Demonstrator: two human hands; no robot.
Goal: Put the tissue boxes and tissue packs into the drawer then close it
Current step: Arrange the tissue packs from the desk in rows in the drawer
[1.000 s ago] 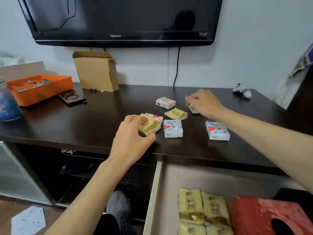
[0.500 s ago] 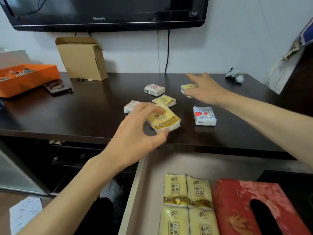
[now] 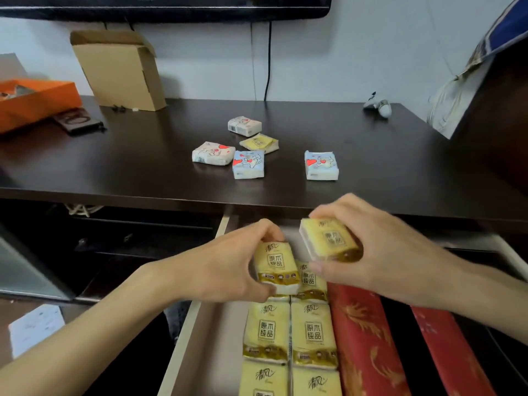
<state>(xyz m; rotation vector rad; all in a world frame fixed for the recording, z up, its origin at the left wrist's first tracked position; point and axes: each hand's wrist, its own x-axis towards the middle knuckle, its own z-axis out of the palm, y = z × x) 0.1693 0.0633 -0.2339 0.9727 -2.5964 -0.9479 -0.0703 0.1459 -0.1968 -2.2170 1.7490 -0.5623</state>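
Observation:
Over the open drawer (image 3: 187, 332), my left hand (image 3: 225, 267) grips a yellow tissue pack (image 3: 276, 267). My right hand (image 3: 380, 252) grips a second yellow tissue pack (image 3: 328, 238), tilted, beside the first. Below them several yellow packs (image 3: 291, 335) lie in two rows in the drawer, next to a red tissue box (image 3: 363, 338). On the dark cabinet top (image 3: 114, 164) remain several packs: two white ones (image 3: 244, 125) (image 3: 213, 153), a yellow one (image 3: 260, 142) and two blue ones (image 3: 248, 164) (image 3: 321, 165).
A cardboard box (image 3: 120, 70) stands at the back by the wall, under a wall-mounted TV (image 3: 171, 7). An orange tray (image 3: 34, 101) and a dark case (image 3: 78, 121) are at the left. A small toy figure (image 3: 378, 104) sits back right. Paper (image 3: 35, 330) lies on the floor.
Both hands lifted a yellow pack each off the cabinet top and brought them down and toward me, over the drawer. The view tilted down.

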